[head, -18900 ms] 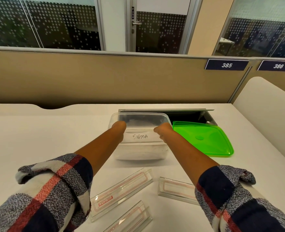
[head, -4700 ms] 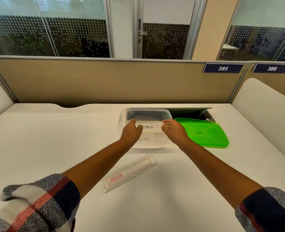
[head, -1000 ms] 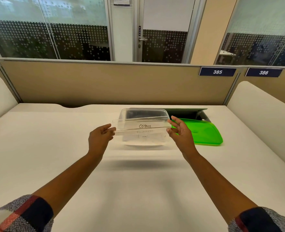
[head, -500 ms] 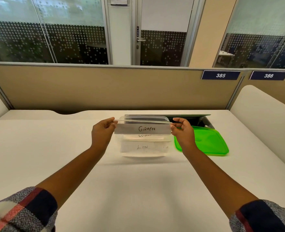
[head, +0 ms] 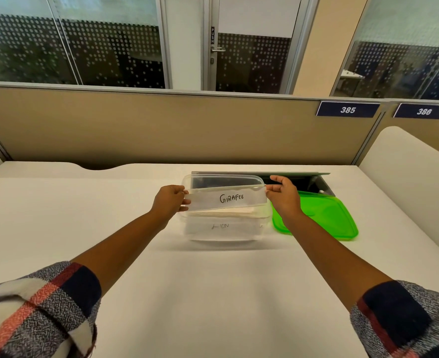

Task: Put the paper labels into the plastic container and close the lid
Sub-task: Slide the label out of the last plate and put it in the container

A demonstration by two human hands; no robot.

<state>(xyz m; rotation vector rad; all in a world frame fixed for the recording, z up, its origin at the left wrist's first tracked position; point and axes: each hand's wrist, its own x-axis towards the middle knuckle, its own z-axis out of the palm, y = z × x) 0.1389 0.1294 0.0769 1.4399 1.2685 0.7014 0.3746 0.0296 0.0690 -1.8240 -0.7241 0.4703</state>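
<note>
- Head view: a paper label [head: 228, 200] marked "GIRAFEE" is being held level by its two short ends, above the open mouth of the clear plastic container [head: 226, 228].
- The left hand [head: 170, 200] is being kept closed in a pinch on the label's left end, thumb on top and fingers curled beneath.
- The right hand [head: 283, 196] is being kept closed in a pinch on the label's right end, with the remaining fingers loosely spread above it.
- The container is being shown standing upright on the white tabletop [head: 213, 293], uncovered; further paper strips are being seen through its near wall, one of them bearing faint writing that looks like "LION".
- The green lid [head: 324, 218] is being shown lying flat on the tabletop, just beside the container's right side and partly behind the right forearm.
- A dark open cable tray [head: 298, 180] is being shown set into the tabletop behind the container and the lid.
- Plaid sleeves [head: 45, 306] are being seen pushed back on both forearms at the lower corners.
- Number plates "385" [head: 347, 109] and "386" [head: 423, 111] are being shown fixed to the tan partition [head: 148, 125] at the tabletop's far edge.
</note>
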